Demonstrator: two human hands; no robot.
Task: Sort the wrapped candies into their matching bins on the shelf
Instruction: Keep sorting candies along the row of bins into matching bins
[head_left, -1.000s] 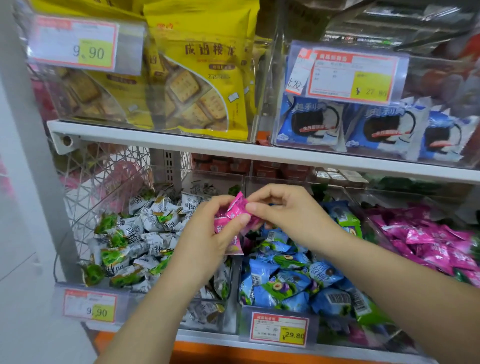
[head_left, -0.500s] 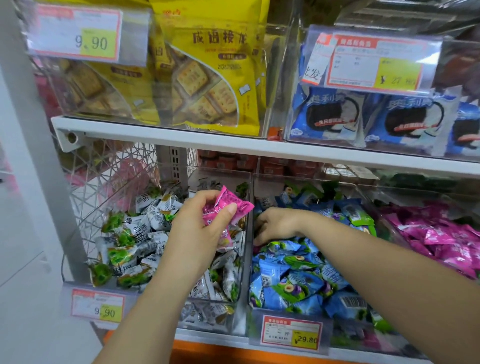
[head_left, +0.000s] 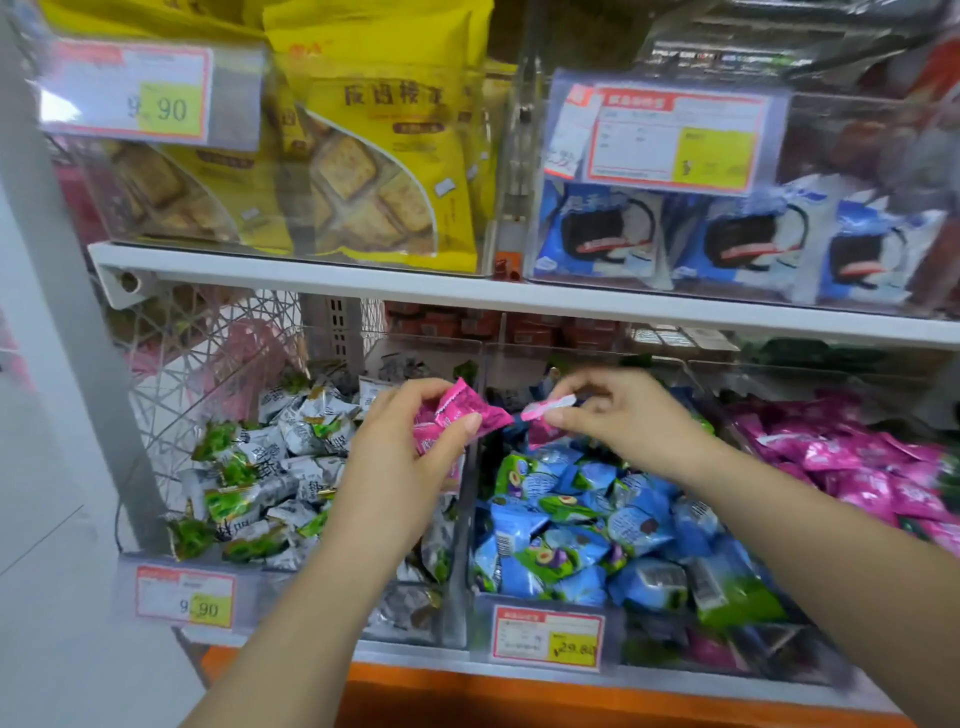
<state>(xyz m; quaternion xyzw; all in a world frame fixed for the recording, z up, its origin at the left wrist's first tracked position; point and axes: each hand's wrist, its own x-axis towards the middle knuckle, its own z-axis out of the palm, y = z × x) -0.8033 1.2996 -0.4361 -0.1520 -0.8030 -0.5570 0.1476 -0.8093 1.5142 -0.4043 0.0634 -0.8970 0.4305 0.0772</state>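
Observation:
My left hand (head_left: 402, 467) holds a small bunch of pink wrapped candies (head_left: 462, 410) above the divider between the left and middle bins. My right hand (head_left: 623, 415) pinches another pink candy (head_left: 548, 408) by its wrapper end, just above the middle bin and close to the left hand's bunch. The left bin (head_left: 270, 467) holds white-and-green candies. The middle bin (head_left: 597, 535) holds blue-and-green candies. The right bin (head_left: 872, 467) holds pink candies.
A white shelf board (head_left: 519, 301) runs just above the bins, carrying yellow biscuit bags (head_left: 379, 171) and blue cookie packs (head_left: 727, 244). Price tags (head_left: 548, 636) hang on the bin fronts. A clear divider (head_left: 460, 571) separates the left and middle bins.
My right hand, which was down in the blue-candy bin, has come up with a pink candy pinched in its fingers. The left hand keeps its pink bunch in about the same place.

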